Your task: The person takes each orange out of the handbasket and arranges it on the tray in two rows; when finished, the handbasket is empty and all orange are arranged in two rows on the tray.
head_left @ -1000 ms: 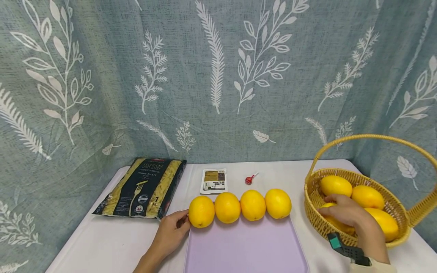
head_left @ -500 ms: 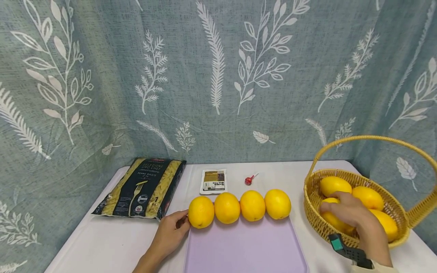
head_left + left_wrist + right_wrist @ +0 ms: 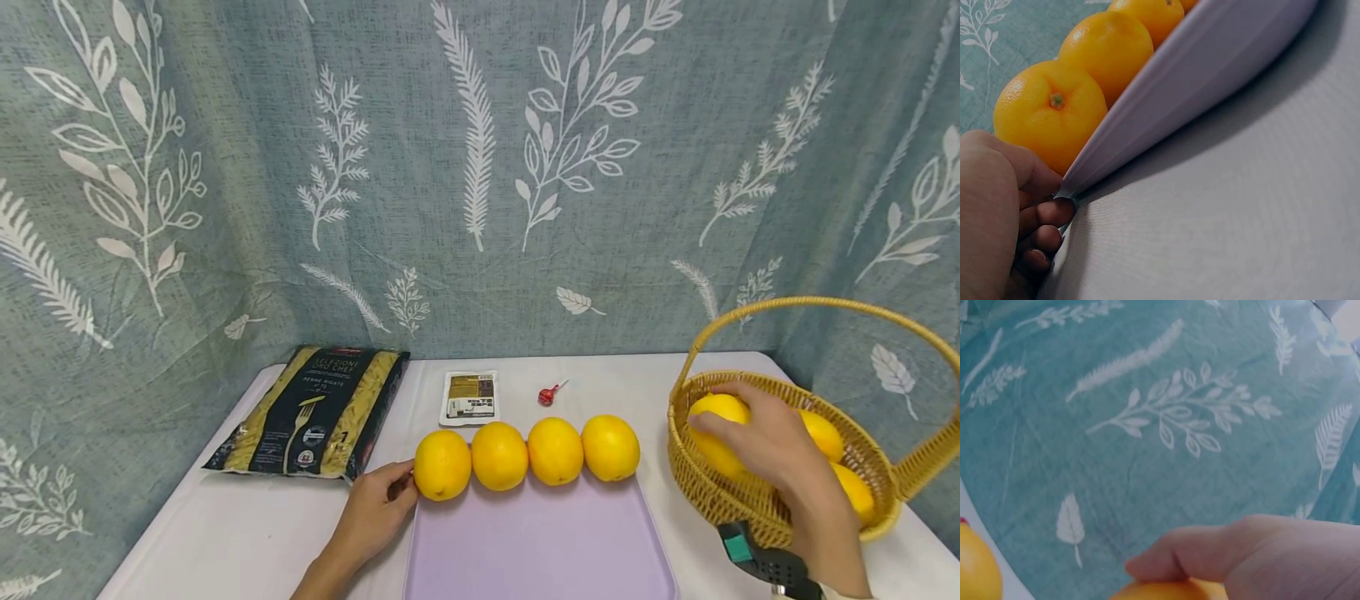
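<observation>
Yellow fruit point(image 3: 718, 455) is gripped by the right hand point(image 3: 776, 442), thumb and fingers curled round it, to the right of the lilac tray point(image 3: 540, 542) and within the outline of the wicker basket point(image 3: 705, 487); whether the basket's bottom is touched by it cannot be told. Nearest, a dark strap point(image 3: 772, 567) is worn on the right wrist, beyond the tray's right edge. The tray's left edge, toward its far corner, is pinched by the left hand point(image 3: 378, 504). Along the tray's far edge, four oranges point(image 3: 500, 457) are lined up side by side. To the tray's right, other yellow fruits point(image 3: 823, 435) are held in the basket, over which a tall handle point(image 3: 813, 301) is arched. Beyond the tray, to its left, a bag of penne point(image 3: 311, 412) is laid on the white desk point(image 3: 247, 533); behind the tray, a small printed sachet point(image 3: 469, 398) is placed, and farther right a red lollipop point(image 3: 547, 397). Farthest behind the tray, a grey-green curtain point(image 3: 405, 167) is hung, patterned with white leaves.
</observation>
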`<control>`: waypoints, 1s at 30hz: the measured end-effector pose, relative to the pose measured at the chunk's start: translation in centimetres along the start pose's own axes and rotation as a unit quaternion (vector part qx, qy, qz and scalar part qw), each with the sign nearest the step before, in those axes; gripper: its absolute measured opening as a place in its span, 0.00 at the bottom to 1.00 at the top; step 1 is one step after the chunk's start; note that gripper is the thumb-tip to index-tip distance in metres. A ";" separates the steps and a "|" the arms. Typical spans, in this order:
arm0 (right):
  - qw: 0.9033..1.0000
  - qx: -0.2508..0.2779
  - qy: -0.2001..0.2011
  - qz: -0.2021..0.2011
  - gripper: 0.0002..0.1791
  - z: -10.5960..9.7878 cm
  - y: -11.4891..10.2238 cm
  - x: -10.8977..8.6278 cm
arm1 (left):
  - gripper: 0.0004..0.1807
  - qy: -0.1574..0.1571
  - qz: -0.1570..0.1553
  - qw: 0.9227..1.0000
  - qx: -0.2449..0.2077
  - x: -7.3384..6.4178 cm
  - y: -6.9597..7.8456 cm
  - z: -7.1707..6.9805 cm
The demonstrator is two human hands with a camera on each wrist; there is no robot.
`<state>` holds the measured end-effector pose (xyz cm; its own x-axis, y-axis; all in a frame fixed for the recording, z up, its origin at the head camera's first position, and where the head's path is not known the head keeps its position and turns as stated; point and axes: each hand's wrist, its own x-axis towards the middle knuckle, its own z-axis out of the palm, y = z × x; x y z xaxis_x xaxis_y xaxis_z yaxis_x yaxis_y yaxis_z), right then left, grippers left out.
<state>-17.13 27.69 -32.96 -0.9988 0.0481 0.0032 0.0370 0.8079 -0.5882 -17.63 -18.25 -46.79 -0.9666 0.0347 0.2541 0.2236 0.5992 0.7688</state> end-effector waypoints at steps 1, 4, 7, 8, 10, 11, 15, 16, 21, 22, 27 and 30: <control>1.000 0.002 0.006 -0.009 0.44 0.1 -0.3 -0.1 | 0.18 0.000 0.000 1.000 0.000 0.0 0.0 0.0; 0.999 0.003 0.024 -0.034 0.42 0.5 -1.5 -0.3 | 0.18 0.001 -0.002 1.000 0.001 0.0 -0.1 0.0; 0.997 0.002 0.041 -0.059 0.41 1.0 -2.9 -0.5 | 0.18 0.001 -0.001 1.000 0.002 0.0 -0.1 0.1; 0.997 0.003 0.044 -0.067 0.40 1.3 -3.4 -0.6 | 0.18 0.002 -0.001 1.000 0.002 0.0 -0.1 0.1; 0.996 0.009 0.046 -0.080 0.40 1.8 -4.3 -0.6 | 0.18 0.001 0.000 1.000 0.001 0.0 0.0 0.1; 0.995 0.015 0.045 -0.086 0.40 2.1 -4.7 -0.6 | 0.18 0.002 -0.002 1.000 0.001 0.0 0.0 0.1; 0.995 0.029 0.029 -0.096 0.41 3.1 -6.2 -0.7 | 0.18 0.000 -0.011 1.000 0.001 -0.1 0.0 0.1; 0.994 0.031 0.026 -0.099 0.41 3.3 -6.4 -0.8 | 0.18 -0.001 -0.012 1.000 0.001 0.0 0.0 0.1; 0.993 0.033 0.018 -0.108 0.41 4.6 -7.9 -1.0 | 0.18 -0.004 -0.014 1.000 0.004 0.0 -0.1 0.1; 0.993 0.040 0.013 -0.110 0.41 4.9 -8.1 -1.0 | 0.18 -0.003 -0.014 1.000 0.006 0.0 -0.1 0.1; 0.991 0.074 -0.012 -0.112 0.38 6.3 -9.5 -1.1 | 0.18 0.002 -0.011 1.000 0.013 0.1 -0.2 0.1; 0.989 0.099 -0.024 -0.112 0.34 7.4 -10.4 -1.3 | 0.18 0.002 -0.013 1.000 0.013 0.1 -0.3 0.1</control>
<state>-16.44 14.89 -32.89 -0.9820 -0.1494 0.1158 -0.1864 0.6639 -0.7242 -17.76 -18.33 -47.02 -0.9713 0.0156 0.2371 0.1954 0.6205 0.7595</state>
